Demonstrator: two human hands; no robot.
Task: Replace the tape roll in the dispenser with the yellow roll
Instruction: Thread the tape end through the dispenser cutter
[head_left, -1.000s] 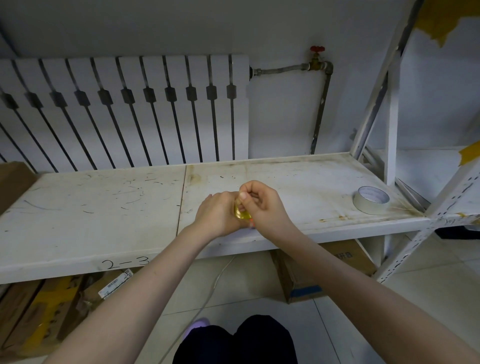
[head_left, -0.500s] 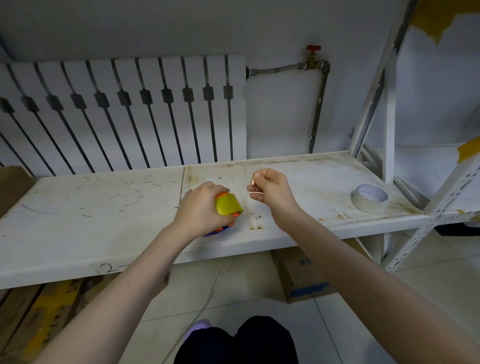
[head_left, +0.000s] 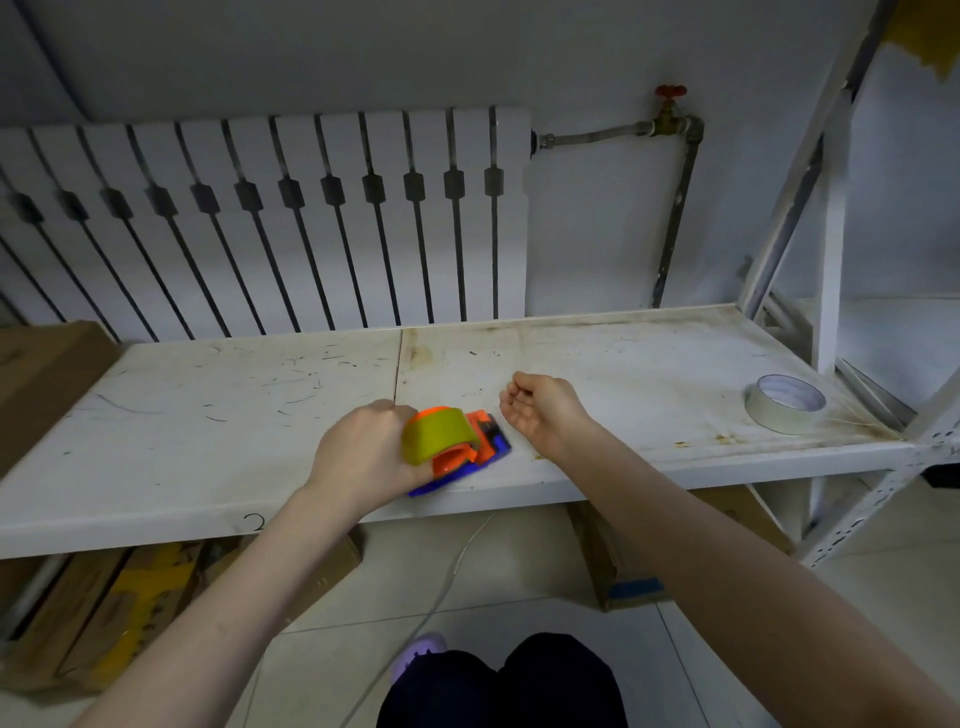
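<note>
The white shelf (head_left: 597, 374) carries the orange and blue dispenser (head_left: 480, 447) near its front edge, with the yellow roll (head_left: 434, 434) mounted in it. The left hand (head_left: 363, 457) grips the dispenser; the right hand (head_left: 540, 415) hovers just beside, fingers loosely curled, empty. A white tape roll (head_left: 784, 404) lies far right.

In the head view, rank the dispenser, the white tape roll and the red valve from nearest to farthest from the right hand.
From the right hand:
1. Dispenser, just to its left on the shelf, held by the left hand.
2. White tape roll, at the shelf's right end.
3. Red valve, up on the wall pipe.
</note>
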